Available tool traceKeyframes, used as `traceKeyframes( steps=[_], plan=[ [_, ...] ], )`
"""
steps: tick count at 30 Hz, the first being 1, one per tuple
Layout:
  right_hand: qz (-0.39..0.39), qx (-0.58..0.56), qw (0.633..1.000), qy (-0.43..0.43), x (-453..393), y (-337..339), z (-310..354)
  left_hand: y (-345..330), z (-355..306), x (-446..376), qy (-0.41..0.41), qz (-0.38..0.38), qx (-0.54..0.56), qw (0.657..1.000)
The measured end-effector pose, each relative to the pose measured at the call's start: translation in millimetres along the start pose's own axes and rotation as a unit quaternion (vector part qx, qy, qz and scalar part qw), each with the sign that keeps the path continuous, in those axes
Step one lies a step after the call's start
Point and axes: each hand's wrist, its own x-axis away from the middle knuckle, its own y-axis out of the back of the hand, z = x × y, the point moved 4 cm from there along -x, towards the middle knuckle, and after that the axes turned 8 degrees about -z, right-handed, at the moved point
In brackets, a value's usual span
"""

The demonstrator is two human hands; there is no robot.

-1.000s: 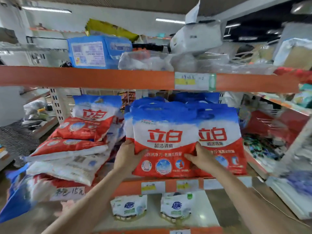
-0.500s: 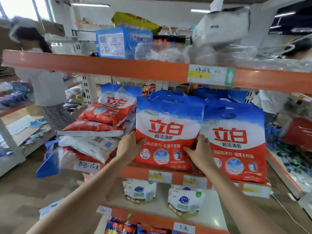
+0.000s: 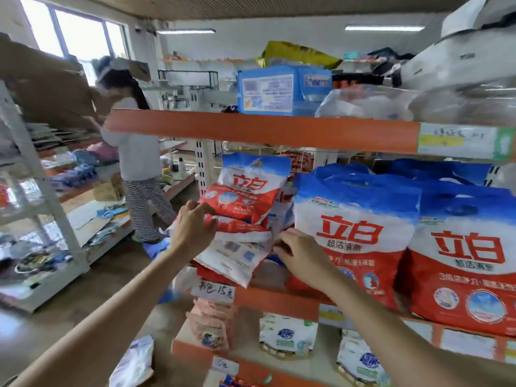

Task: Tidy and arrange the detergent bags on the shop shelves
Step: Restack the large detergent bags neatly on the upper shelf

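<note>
Reaching left of the upright bag (image 3: 354,233), both hands pinch the slumped pile (image 3: 237,247), left hand (image 3: 192,233) and right hand (image 3: 301,258) at opposite ends, likely to straighten it.

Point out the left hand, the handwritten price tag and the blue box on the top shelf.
left hand (image 3: 192,233): head view, back of hand.
handwritten price tag (image 3: 215,291): head view, centre of label.
blue box (image 3: 269,92): head view, front label.

Just right of the right hand (image 3: 303,258) the upright detergent bags (image 3: 360,236) stand touching, leaving no gap. Between the hands (image 3: 192,233) the slumped bag pile (image 3: 237,247) fills the shelf. Above them the orange shelf beam (image 3: 259,129) caps the bay; open floor (image 3: 111,277) lies left.
</note>
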Motion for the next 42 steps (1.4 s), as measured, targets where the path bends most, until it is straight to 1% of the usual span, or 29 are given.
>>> traceKeyframes(
  steps=[2, 4, 5, 6, 7, 8, 9, 12, 15, 17, 19, 21, 23, 25, 26, 27, 29, 30, 32, 33, 34, 35, 37, 39, 41, 42],
  plan=[
    [0.006, -0.006, 1.0, 0.002, -19, -20, 14, 3, 24, -21, 0.051, 0.012, 0.011, 0.999],
    [0.018, -0.008, 1.0, -0.005, -33, -39, 23, -4, 45, -45, 0.099, 0.065, 0.026, 0.993],
    [0.018, 0.0, 1.0, -0.006, -36, -47, 26, -10, 53, -55, 0.138, 0.1, 0.048, 0.984],
    [0.014, 0.018, 1.0, -0.005, -36, -53, 28, -17, 59, -63, 0.179, 0.137, 0.095, 0.97],
    [0.007, 0.04, 0.999, -0.008, -36, -57, 28, -24, 64, -70, 0.216, 0.156, 0.151, 0.952],
    [0.001, 0.056, 0.998, -0.015, -34, -58, 27, -30, 64, -76, 0.235, 0.166, 0.181, 0.941],
    [-0.002, 0.061, 0.998, -0.021, -32, -58, 27, -37, 64, -81, 0.242, 0.181, 0.189, 0.934],
    [0.003, 0.055, 0.998, -0.03, -28, -54, 27, -61, 65, -100, 0.236, 0.189, 0.181, 0.936],
    [0.028, 0.06, 0.996, -0.054, -28, -52, 29, -80, 64, -109, 0.234, 0.21, 0.208, 0.926],
    [0.032, 0.059, 0.996, -0.061, -27, -54, 31, -86, 65, -111, 0.227, 0.22, 0.222, 0.922],
    [0.032, 0.056, 0.996, -0.064, -26, -57, 30, -87, 64, -113, 0.23, 0.252, 0.281, 0.897],
    [0.034, 0.036, 0.995, -0.089, -27, -56, 30, -81, 65, -114, 0.221, 0.285, 0.302, 0.883],
    [-0.006, -0.037, 0.987, -0.157, -31, -49, 30, -66, 65, -113, 0.222, 0.269, 0.312, 0.884],
    [-0.079, -0.111, 0.962, -0.237, -32, -41, 25, -51, 64, -110, 0.193, 0.257, 0.334, 0.886],
    [-0.105, -0.125, 0.95, -0.268, -32, -38, 22, -42, 63, -105, 0.178, 0.247, 0.361, 0.882],
    [-0.11, -0.14, 0.938, -0.299, -31, -37, 19, -30, 60, -96, 0.177, 0.232, 0.396, 0.87],
    [-0.078, -0.178, 0.915, -0.355, -29, -39, 16, -10, 60, -72, 0.191, 0.224, 0.446, 0.845],
    [-0.056, -0.197, 0.905, -0.373, -27, -39, 15, -1, 60, -58, 0.204, 0.232, 0.462, 0.831],
    [-0.006, -0.24, 0.895, -0.377, -24, -36, 15, 13, 63, -30, 0.21, 0.271, 0.492, 0.801],
    [0.016, -0.265, 0.889, -0.373, -21, -33, 17, 16, 65, -17, 0.207, 0.29, 0.494, 0.793],
    [0.033, -0.296, 0.881, -0.368, -18, -31, 19, 17, 67, -7, 0.204, 0.303, 0.482, 0.796],
    [0.048, -0.324, 0.875, -0.357, -13, -29, 21, 19, 66, 1, 0.192, 0.308, 0.464, 0.808],
    [0.069, -0.34, 0.878, -0.33, -1, -27, 21, 21, 56, 10, 0.156, 0.307, 0.446, 0.826],
    [0.058, -0.351, 0.877, -0.324, 17, -24, 15, 21, 43, 17, 0.105, 0.291, 0.43, 0.848],
    [0.029, -0.361, 0.872, -0.328, 38, -12, 6, 15, 27, 29, 0.049, 0.282, 0.373, 0.883],
    [0.017, -0.357, 0.874, -0.331, 49, -1, -1, 9, 18, 36, 0.035, 0.277, 0.355, 0.892]
  ],
)
